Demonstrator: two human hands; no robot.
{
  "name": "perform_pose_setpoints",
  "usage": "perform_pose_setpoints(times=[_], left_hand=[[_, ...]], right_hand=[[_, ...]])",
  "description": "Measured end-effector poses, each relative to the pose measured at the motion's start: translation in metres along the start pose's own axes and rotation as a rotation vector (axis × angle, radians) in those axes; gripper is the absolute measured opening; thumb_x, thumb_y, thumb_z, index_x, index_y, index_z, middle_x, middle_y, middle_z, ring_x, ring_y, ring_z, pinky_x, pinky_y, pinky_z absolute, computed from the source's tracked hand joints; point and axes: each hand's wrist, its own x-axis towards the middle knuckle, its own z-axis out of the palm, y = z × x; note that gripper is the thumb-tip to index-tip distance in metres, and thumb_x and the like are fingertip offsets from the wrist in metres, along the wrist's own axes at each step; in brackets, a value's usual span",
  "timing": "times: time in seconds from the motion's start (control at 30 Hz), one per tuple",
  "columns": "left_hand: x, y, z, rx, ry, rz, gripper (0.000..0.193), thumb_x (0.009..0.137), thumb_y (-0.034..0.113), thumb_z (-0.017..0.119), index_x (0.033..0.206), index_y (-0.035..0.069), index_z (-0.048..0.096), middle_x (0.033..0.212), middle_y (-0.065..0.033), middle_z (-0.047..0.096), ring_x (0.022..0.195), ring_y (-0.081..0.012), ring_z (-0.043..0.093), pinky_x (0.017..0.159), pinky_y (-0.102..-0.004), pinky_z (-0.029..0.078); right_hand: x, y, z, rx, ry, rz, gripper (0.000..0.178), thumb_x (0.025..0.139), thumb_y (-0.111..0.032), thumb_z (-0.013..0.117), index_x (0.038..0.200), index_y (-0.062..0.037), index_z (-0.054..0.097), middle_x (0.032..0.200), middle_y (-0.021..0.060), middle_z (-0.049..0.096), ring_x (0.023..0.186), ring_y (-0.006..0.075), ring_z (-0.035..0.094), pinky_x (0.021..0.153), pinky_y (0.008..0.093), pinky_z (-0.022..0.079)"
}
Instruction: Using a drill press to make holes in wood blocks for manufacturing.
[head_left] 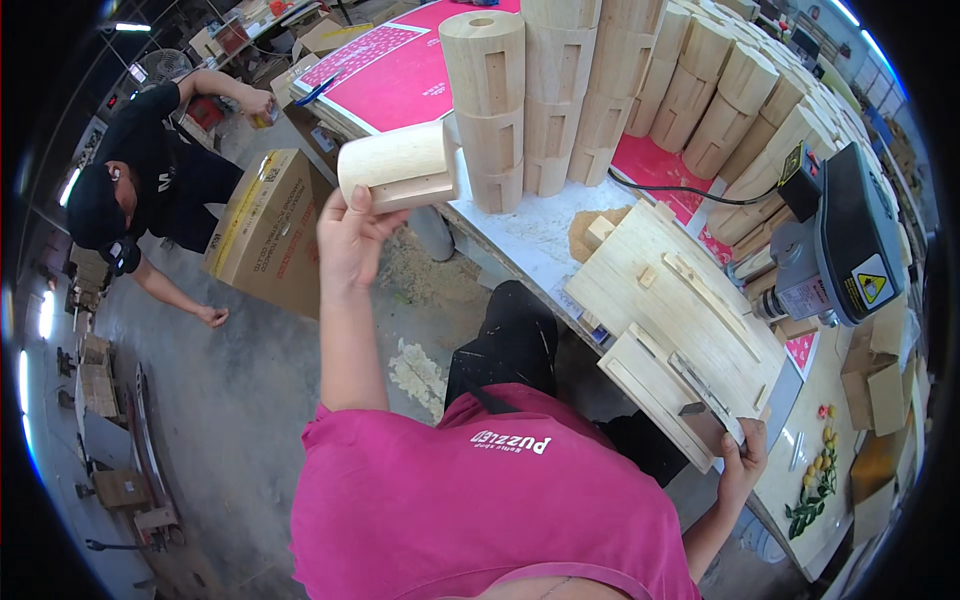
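The left hand (355,235) grasps a pale wooden cylinder (395,165), thumb and fingers at its near side, and holds it raised on its side at the left edge of the bench (530,232). A long notch runs along the cylinder's near, lower side, and its right end is just beside the nearest of the wooden stacks (485,110); whether the two touch cannot be told. The right hand (742,460) has its fingers curled in at the near right corner of a wooden fixture (690,300), by the end of a thin metal strip (690,372); exactly what it grips there cannot be made out. The fixture lies slanting across the bench, with narrow wooden bars on its upper face. At its right stands a grey machine (860,235) bearing a yellow warning triangle, and a black cable (735,200) runs from there toward the stacks. Sawdust (590,235) lies at the fixture's far left corner. More slotted cylinders stand in rows toward the far right, partly over pink sheets (425,70). Near right, yellow fruit with green leaves (825,475) lies on a pale surface. On the left, a co-worker (140,165) in dark clothes and a cap leans beside a brown carton (265,235) on the concrete floor (240,390).
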Motion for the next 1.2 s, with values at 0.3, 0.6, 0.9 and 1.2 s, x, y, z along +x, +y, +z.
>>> perform_pose_setpoints(times=[0.3, 0.6, 0.9, 1.2], left_hand=[[0.058, 0.138, 0.086, 0.735, -0.129, 0.630, 0.043, 0.072, 0.010, 0.072, 0.109, -0.005, 0.056, 0.107, -0.0098, 0.059, 0.085, -0.0111, 0.058, 0.072, -0.0206, 0.046], [0.147, 0.152, 0.177, 1.275, -0.323, 0.480, 0.044, 0.060, 0.024, 0.078, 0.091, -0.004, 0.064, 0.080, -0.0103, 0.065, 0.072, -0.0162, 0.061, 0.068, -0.0279, 0.048], [0.163, 0.147, 0.191, 1.293, -0.397, 0.366, 0.039, 0.059, 0.026, 0.078, 0.084, -0.002, 0.066, 0.076, -0.0105, 0.065, 0.071, -0.0163, 0.061, 0.067, -0.0276, 0.048], [0.153, 0.142, 0.177, 1.373, -0.343, 0.586, 0.047, 0.063, 0.032, 0.074, 0.096, 0.001, 0.063, 0.095, -0.0160, 0.064, 0.090, -0.0240, 0.060, 0.080, -0.0325, 0.046]], right_hand=[[-0.002, -0.003, -0.005, -0.024, 0.012, 0.002, 0.023, 0.071, -0.011, 0.069, 0.089, 0.0006, 0.060, 0.081, 0.0043, 0.049, 0.078, 0.0153, 0.045, 0.069, 0.0236, 0.036], [-0.011, -0.005, -0.005, -0.026, 0.040, -0.012, 0.024, 0.069, -0.012, 0.070, 0.088, 0.0003, 0.061, 0.080, 0.0036, 0.048, 0.076, 0.0143, 0.045, 0.066, 0.0230, 0.035], [-0.014, -0.002, -0.012, -0.011, 0.058, -0.016, 0.024, 0.069, -0.011, 0.070, 0.088, 0.0011, 0.060, 0.080, 0.0039, 0.048, 0.075, 0.0147, 0.045, 0.066, 0.0233, 0.036], [-0.005, -0.004, -0.009, -0.053, -0.001, -0.033, 0.024, 0.069, -0.009, 0.069, 0.088, 0.0014, 0.059, 0.082, 0.0057, 0.049, 0.078, 0.0169, 0.046, 0.069, 0.0249, 0.036]])
